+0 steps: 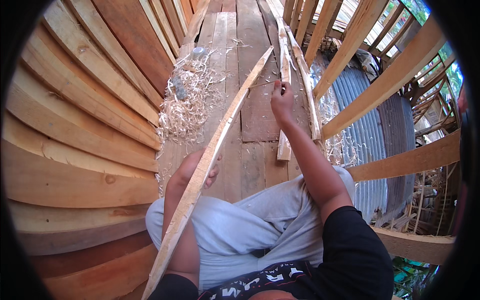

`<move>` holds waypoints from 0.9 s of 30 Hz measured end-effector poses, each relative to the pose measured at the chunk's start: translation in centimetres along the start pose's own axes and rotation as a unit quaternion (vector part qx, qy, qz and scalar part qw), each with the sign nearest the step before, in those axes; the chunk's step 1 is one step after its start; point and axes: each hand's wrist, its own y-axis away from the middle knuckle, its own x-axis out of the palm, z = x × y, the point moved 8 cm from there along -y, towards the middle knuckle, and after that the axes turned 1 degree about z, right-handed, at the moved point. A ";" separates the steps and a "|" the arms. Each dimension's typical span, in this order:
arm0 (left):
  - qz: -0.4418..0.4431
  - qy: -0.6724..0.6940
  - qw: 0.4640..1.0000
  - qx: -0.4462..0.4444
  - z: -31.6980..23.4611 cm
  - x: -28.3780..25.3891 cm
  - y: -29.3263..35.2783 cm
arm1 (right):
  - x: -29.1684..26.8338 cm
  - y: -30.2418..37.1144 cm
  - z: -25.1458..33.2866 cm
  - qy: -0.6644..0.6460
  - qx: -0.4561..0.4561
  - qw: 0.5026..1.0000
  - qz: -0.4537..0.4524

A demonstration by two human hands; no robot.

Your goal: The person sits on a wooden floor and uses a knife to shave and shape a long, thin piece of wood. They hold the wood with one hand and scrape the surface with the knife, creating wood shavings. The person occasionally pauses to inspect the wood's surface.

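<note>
Left hand (189, 164) curls round the long wooden strip (220, 136), right hand (282, 99) pinches a thin piece (262, 84); shavings (186, 111) heaped, strip seemingly part-trimmed.

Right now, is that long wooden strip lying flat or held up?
Held up: the left hand holds the wooden strip from beneath, fingers past its edge. Whether the far tip touches anything, I cannot tell.
</note>
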 end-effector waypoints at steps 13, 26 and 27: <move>0.004 0.007 1.000 -0.001 0.2 -0.3 -0.1 | 3.2 1.8 -1.9 -0.361 0.323 0.866 0.125; -0.022 0.016 1.000 -0.006 0.1 -0.2 0.3 | 3.2 1.4 -2.9 -0.046 0.213 0.961 0.173; -0.026 0.025 0.999 -0.005 0.1 -0.3 0.4 | 3.5 1.6 -2.9 -0.014 0.191 0.965 0.180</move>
